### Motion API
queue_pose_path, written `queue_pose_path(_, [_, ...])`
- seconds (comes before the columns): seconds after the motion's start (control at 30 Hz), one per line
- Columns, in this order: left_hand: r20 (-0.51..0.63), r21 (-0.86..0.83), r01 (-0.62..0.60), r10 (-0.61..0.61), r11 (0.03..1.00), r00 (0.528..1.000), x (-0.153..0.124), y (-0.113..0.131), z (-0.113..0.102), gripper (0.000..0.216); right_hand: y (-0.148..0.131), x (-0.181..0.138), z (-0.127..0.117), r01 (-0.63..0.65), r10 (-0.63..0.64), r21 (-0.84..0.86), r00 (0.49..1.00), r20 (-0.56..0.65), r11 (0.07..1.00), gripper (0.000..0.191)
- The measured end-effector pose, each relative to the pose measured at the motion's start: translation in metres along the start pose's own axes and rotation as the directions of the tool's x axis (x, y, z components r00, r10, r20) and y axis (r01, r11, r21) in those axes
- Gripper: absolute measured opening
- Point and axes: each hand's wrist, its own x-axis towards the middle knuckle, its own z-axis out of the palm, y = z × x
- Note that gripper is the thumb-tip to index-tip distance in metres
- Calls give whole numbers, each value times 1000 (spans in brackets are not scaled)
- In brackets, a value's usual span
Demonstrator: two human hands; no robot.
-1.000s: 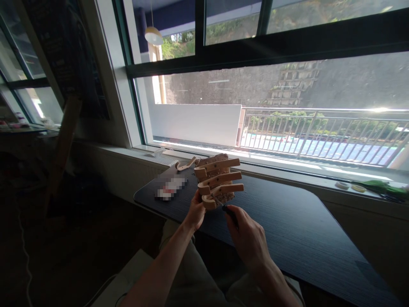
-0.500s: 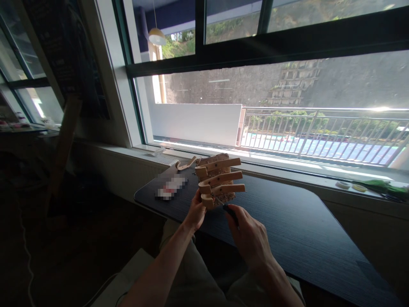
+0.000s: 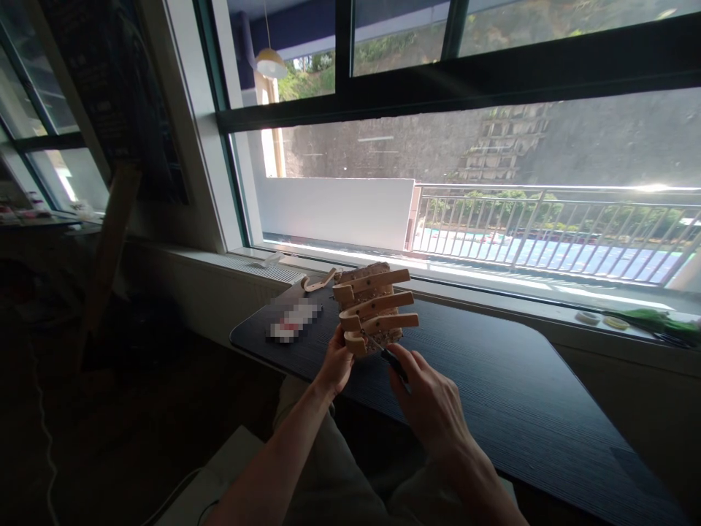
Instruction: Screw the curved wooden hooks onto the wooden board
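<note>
Lap point(image 3: 345, 482): light pants, right under the forearms
Right hand point(image 3: 435, 402): wrapped round the dark handle of a screwdriver point(image 3: 395, 364)
Left hand point(image 3: 336, 369): clamped on the lower left of the block point(image 3: 364, 272); some fingers are tucked behind, so can't tell the exact grip
Both hands: pretty close to each other, not touching
Screwdriver: angled up and left, thin shaft reaching the lowest strip point(image 3: 391, 321) near its curl; can't make out if the tip is in a screw
Block: rough brownish chunk held up over the table point(image 3: 493, 380), three curvy wooden strips stacked across it, straight ends poking out right
Table: dark wood-grain top, rounded corners
Packet point(image 3: 294, 321): all pixelated, lying left of the block
Loose strip point(image 3: 318, 282): same curvy sort, near the table's far left edge
Windowsill: green bundle point(image 3: 646, 320) way over on the right
Outside: white panel point(image 3: 336, 212), then a metal railing point(image 3: 529, 226), super bright
</note>
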Motion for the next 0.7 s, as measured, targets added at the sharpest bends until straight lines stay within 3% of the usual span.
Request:
queue_pose_path(0.2, [25, 13, -9, 9, 1000, 1000, 0, 0, 0, 52, -2, 2, -3, 66, -65, 20, 997, -35, 998, 28])
queue_pose_path(0.47, [32, 11, -14, 14, 1000, 999, 1, 0, 2, 57, -2, 1, 5, -194, 189, 354, 981, 49, 915, 25])
queue_pose_path(0.57, [18, 16, -19, 19, 1000, 1000, 1, -1, 0, 56, -2, 1, 5, -211, 199, 305, 977, 71, 929, 24])
queue_pose_path(0.7, [1, 23, -21, 21, 1000, 1000, 1, -3, -2, 54, -1, 0, 3, -124, 121, 124, 992, 29, 985, 29])
